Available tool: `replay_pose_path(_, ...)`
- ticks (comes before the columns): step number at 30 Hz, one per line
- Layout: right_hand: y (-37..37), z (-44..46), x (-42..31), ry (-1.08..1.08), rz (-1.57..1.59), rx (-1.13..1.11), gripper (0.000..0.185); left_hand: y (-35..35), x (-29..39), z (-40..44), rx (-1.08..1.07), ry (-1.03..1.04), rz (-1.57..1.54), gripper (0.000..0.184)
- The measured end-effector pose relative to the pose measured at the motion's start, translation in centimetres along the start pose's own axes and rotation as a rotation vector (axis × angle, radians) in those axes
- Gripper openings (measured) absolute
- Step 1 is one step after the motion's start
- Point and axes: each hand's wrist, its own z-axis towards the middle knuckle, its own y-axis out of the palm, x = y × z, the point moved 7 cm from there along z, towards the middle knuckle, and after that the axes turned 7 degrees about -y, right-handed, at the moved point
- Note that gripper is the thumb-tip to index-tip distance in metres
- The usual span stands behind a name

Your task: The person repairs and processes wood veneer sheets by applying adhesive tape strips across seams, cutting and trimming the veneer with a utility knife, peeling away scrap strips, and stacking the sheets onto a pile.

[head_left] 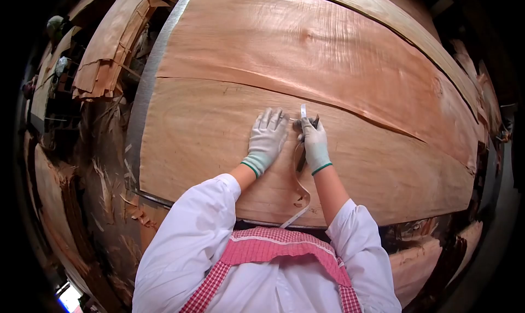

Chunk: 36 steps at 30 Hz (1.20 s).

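Left hand (267, 140) is lying flat on the pale veneer sheet (191, 132), centre of frame; its fingers are extending nearly straight, close together, gripping nothing visible. Right hand (316, 144), just right of it, is closing its fingers on a white tape (303, 111) and a slim dark tool (301, 161); cannot tell what kind of tool from this angle.

Risks, as judged: the tape's tail is curving loose down to the pink checked apron (284, 251), bottom centre; a lean of the body could be snagging it and dragging the strip askew. The reddish veneer sheet (306, 36) is rippling along its lower edge, right of centre; uneven pressing there could be splitting thin wood. If the tool is sharp, a slip could be scoring the pale sheet.

Lie of things: the tape's short end is pointing to the top of the frame, long axis almost upright there; below the hand it is bending, then slanting to the lower left. The pale sheet is running its long axis left to right, dipping rightward, over the worktop (149, 88).
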Motion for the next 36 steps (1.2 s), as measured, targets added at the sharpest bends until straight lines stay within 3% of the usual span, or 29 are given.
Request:
replay_pose_path(26, -0.7, -0.6, -0.9, -0.022, 0.162, 0.051, 0.017, -0.6, 0.7, 0.0, 0.045, 0.11, -0.035, 0.042)
replay_pose_path(35, 0.1, 0.1, -1.8, -0.014, -0.345, -0.036, 0.03, -0.3, 0.6, 0.0, 0.004, 0.088, -0.035, 0.044)
replay_pose_path(36, -0.4, 2.0, -0.2, -0.044, -0.561, -0.033, 0.036, -0.4, 0.5, 0.0, -0.002, 0.087, -0.03, 0.044)
